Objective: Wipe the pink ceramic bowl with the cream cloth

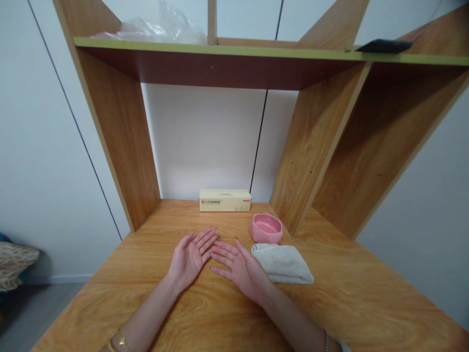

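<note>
My left hand [191, 256] is palm up over the wooden desk, fingers stretched out and holding nothing. Beside it, my right hand [242, 270] is also turned palm up, fingers apart, with nothing in it. The fingertips of the two hands come close together; whether they touch I cannot tell. Just right of my right hand lies a folded grey cloth [284, 264]. Behind the cloth stands a pink bowl [266, 229] with an angular rim. Farther back, against the wall, sits a long cream cling film box [224, 201] with dark printed characters.
The wooden desk [164, 322] has upright side panels [117, 132] and a divider [322, 146] on the right. Overhead runs a shelf [227, 66] bearing clear plastic wrapping [157, 27] and a flat dark object [384, 46]. Patterned fabric [16, 261] shows at the far left.
</note>
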`<move>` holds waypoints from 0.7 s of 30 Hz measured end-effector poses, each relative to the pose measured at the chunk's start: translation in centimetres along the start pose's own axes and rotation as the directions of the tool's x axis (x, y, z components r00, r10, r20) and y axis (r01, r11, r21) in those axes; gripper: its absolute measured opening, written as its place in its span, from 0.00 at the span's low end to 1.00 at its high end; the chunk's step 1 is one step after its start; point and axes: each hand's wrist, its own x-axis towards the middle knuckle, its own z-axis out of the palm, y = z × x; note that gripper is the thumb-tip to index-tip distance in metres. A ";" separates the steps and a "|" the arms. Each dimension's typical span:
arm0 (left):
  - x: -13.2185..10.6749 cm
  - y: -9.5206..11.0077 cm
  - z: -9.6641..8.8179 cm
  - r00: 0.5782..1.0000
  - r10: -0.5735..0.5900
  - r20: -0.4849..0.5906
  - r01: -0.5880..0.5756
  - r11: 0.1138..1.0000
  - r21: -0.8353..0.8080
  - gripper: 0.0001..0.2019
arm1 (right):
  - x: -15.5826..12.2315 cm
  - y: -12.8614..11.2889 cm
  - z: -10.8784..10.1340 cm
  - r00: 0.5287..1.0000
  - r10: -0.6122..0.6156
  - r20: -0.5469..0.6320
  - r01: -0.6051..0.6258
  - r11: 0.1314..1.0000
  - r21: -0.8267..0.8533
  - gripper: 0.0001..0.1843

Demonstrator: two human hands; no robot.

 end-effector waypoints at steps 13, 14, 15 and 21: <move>0.0 0.0 0.1 1.000 0.001 -0.001 -0.001 0.999 -0.033 0.19 | -0.1 0.1 0.0 1.000 0.024 -0.006 -0.024 1.000 -0.007 0.22; 0.0 0.0 0.1 1.000 0.002 0.000 -0.002 0.999 -0.036 0.19 | 0.0 0.1 0.0 1.000 0.025 -0.011 -0.025 1.000 -0.009 0.22; 0.0 0.0 0.1 1.000 0.002 -0.001 -0.002 0.999 -0.039 0.19 | 0.0 0.1 0.0 1.000 0.025 -0.015 -0.026 1.000 -0.011 0.22; 0.0 0.1 0.0 1.000 -0.004 -0.014 0.003 0.999 -0.042 0.19 | -0.1 0.0 0.2 0.999 0.027 -0.038 -0.028 0.999 -0.021 0.22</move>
